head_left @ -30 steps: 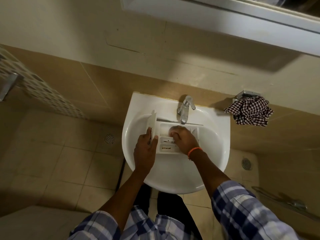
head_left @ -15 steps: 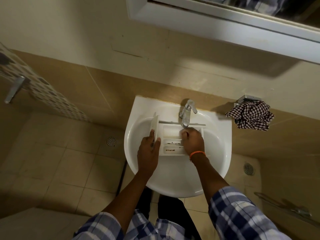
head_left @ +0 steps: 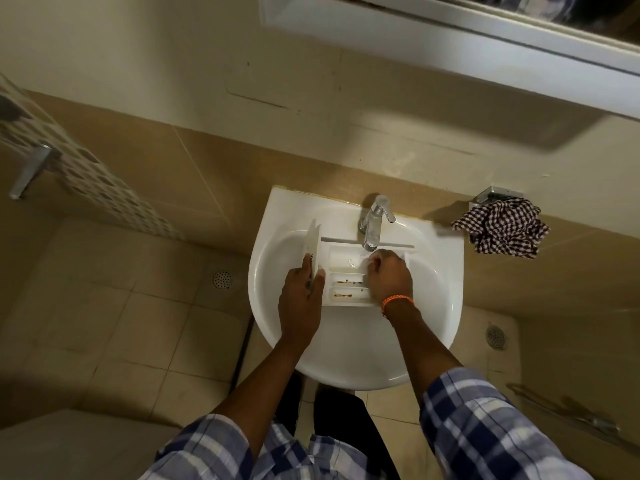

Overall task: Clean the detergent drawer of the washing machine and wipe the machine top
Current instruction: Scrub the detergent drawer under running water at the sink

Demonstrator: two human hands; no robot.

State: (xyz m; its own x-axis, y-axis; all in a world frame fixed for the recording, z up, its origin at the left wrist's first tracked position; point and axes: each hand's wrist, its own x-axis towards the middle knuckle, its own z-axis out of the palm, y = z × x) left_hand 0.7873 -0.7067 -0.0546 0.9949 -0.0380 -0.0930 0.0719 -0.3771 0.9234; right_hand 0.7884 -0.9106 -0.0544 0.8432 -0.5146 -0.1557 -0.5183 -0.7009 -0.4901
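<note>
Rinsing looks like the step we are in: the detergent drawer (head_left: 349,271) lies in the white sink (head_left: 277,327), across the far half of the bowl, its far edge under the tap (head_left: 374,220). Our left hand (head_left: 302,299) has its grip clamped on the drawer's front panel, at the end nearest the sink's left rim, thumb on one face and fingers on the other. Our right hand (head_left: 389,277) is curled over the large far compartment, below the spout; we cannot tell whether that grip holds a cloth or brush or only rubs with bare fingers. The two narrow compartments nearer us show brown residue, so we judge the drawer only partly clean.

We expect the drawer to be light, rigid plastic, and slippery when wet and soapy. The thin partition walls seem the weakest parts, so hard scrubbing there could crack them. The front panel is the sensible place to take hold, since it is broad and sturdy.

A checked cloth (head_left: 502,228) hangs from a wall holder beyond the sink's right rim.
</note>
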